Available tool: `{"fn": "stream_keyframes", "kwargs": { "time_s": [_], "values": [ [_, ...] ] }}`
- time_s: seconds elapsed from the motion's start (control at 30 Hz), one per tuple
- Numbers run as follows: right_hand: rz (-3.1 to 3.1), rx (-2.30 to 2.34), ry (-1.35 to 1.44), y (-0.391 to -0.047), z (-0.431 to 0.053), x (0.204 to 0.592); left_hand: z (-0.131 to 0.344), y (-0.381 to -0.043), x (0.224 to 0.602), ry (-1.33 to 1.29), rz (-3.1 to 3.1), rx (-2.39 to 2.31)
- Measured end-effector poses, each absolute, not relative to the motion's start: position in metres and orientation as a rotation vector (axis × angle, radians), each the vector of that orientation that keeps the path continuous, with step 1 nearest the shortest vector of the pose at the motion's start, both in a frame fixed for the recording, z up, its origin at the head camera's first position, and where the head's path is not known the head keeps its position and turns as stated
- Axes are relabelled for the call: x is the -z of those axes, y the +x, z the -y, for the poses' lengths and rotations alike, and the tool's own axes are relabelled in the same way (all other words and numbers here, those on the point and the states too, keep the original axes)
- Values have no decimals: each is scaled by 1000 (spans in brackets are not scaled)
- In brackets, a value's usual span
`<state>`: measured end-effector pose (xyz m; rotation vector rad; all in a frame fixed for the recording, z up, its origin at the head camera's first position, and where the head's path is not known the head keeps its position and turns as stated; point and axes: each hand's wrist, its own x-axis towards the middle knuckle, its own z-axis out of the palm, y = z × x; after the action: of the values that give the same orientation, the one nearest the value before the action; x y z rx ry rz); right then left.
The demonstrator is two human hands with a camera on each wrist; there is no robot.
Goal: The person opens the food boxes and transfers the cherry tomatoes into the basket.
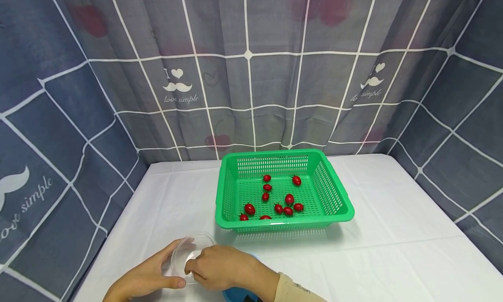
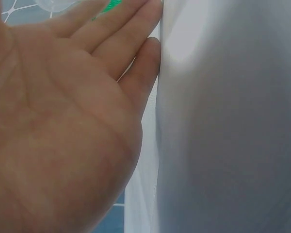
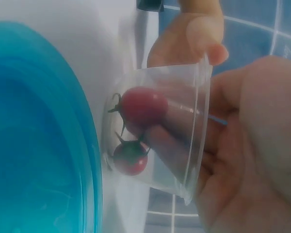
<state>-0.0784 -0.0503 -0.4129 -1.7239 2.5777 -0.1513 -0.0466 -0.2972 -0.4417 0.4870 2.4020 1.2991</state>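
My left hand (image 1: 143, 273) grips a clear plastic cup (image 1: 175, 259) from its left side, thumb in front and a finger reaching round behind. In the left wrist view the palm (image 2: 68, 126) faces the camera, with the other fingers stretched out against the white cloth. My right hand (image 1: 220, 267) reaches into the mouth of the cup. Through the cup's wall, the right wrist view shows two cherry tomatoes with green stems. The fingers pinch the larger cherry tomato (image 3: 144, 106); a smaller cherry tomato (image 3: 131, 159) lies beside it near the cup's bottom.
A green plastic basket (image 1: 284, 223) with several cherry tomatoes stands behind the hands, right of centre. Partly under the right forearm is a blue bowl (image 1: 235, 294). White cloth (image 1: 393, 249) covers the table, and grey-blue checked curtains (image 1: 275, 83) enclose it at the back and sides.
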Motion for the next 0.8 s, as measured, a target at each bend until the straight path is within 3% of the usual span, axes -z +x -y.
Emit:
{"fn": "stream_keyframes", "kwargs": {
  "time_s": [0.8],
  "values": [
    [-2296,772,-1715,-101,36,393,300,-50,443,436,-2375,-1270]
  ]
}}
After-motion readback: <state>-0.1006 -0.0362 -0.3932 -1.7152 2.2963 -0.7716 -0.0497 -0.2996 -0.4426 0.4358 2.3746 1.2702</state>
